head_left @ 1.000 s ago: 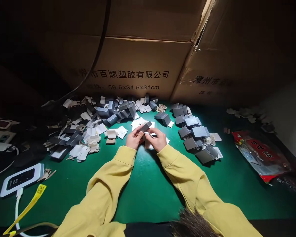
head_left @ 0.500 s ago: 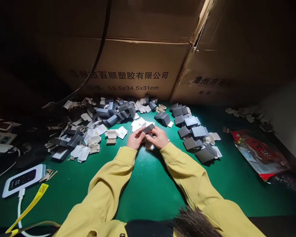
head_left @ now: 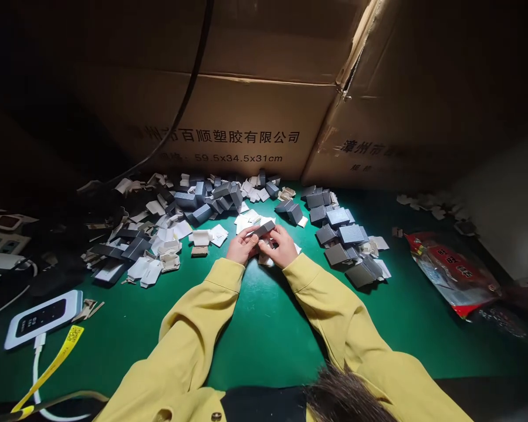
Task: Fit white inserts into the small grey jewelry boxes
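Both my hands meet over the green table (head_left: 264,328), holding one small dark grey box (head_left: 264,227) between them. My left hand (head_left: 241,247) grips its left end with fingers closed. My right hand (head_left: 282,247) closes on its right end, with a bit of white card under the fingers. A heap of flat grey and white box blanks (head_left: 136,246) lies to the left. More grey boxes (head_left: 215,196) are piled behind the hands. A group of folded grey boxes (head_left: 347,243) lies to the right.
Large cardboard cartons (head_left: 246,111) wall off the back of the table. A white device with a cable and yellow tag (head_left: 41,316) lies at the left. A red and clear plastic bag (head_left: 453,272) lies at the right. A black cable (head_left: 185,99) hangs across the cartons.
My hands have drawn closer together on the grey box. The right hand has slid up onto the box's end. The view has shifted slightly.
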Tool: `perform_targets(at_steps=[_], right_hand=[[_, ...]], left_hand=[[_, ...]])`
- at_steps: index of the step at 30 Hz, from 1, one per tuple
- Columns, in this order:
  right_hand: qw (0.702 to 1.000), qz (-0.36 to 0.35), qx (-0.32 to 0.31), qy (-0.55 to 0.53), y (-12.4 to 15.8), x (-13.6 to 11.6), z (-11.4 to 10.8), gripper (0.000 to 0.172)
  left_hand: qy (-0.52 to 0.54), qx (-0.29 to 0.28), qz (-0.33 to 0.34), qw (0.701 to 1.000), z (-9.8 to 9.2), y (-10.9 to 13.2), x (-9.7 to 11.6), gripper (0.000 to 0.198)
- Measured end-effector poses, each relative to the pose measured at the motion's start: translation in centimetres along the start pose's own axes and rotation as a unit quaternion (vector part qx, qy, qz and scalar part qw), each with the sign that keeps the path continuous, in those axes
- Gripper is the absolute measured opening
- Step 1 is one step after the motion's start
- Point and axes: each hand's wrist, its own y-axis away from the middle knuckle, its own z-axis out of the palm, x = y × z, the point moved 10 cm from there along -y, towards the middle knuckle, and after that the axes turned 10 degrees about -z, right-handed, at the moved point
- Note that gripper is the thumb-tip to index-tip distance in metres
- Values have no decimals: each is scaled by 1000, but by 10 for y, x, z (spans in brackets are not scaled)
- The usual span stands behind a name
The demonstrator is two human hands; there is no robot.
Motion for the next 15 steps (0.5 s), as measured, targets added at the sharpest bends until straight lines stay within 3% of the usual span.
perform_targets(at_steps=[7,15], right_hand=[[999,-46,-27,-2,-2,-8,0,15],[997,-5,-15,-69,1,0,8,13]], left_hand=[[37,-8,-10,999,2,2,1,58],[22,-16,1,1000,6,3,3,52]])
